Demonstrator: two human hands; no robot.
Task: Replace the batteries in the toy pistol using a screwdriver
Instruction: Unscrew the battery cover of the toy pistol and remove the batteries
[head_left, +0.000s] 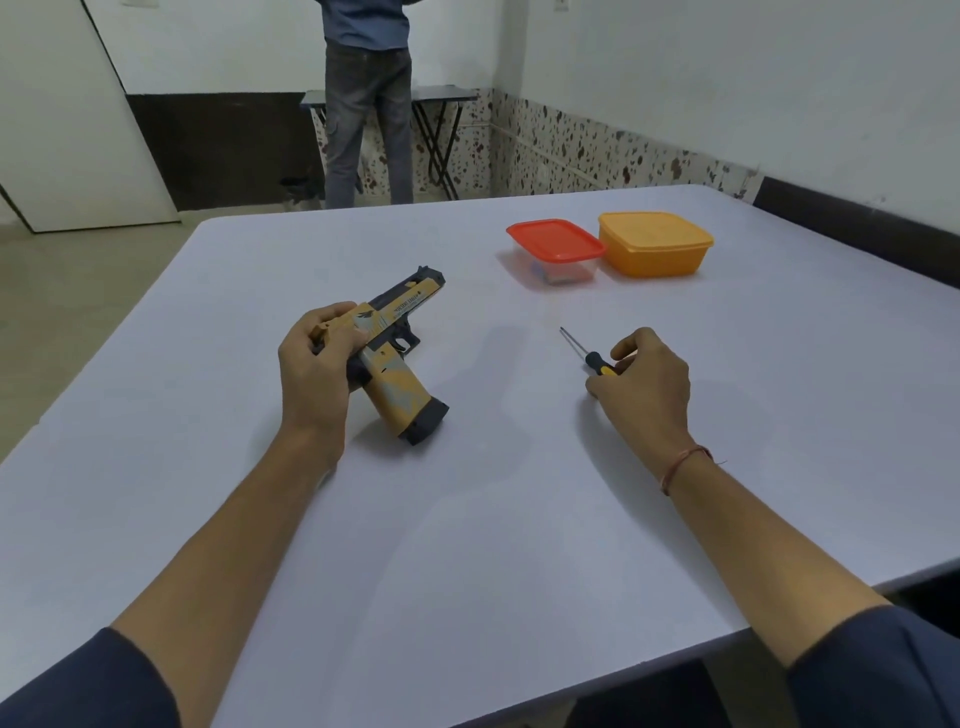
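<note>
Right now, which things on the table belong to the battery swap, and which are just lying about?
In the job:
- pistol, gripped by the left hand
- screwdriver, handle in the right hand

Lying about, as far as I can tell:
- red-lidded box, closed, with something unclear inside
- orange box, closed, contents hidden
- person standing beyond the table

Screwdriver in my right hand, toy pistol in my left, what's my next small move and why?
Probably bring the screwdriver tip over to the toy pistol. The right hand holds the tool well apart from the toy, tip pointing away, while the left hand steadies the pistol with its grip base on the table. No screw or open battery cover shows yet.
</note>
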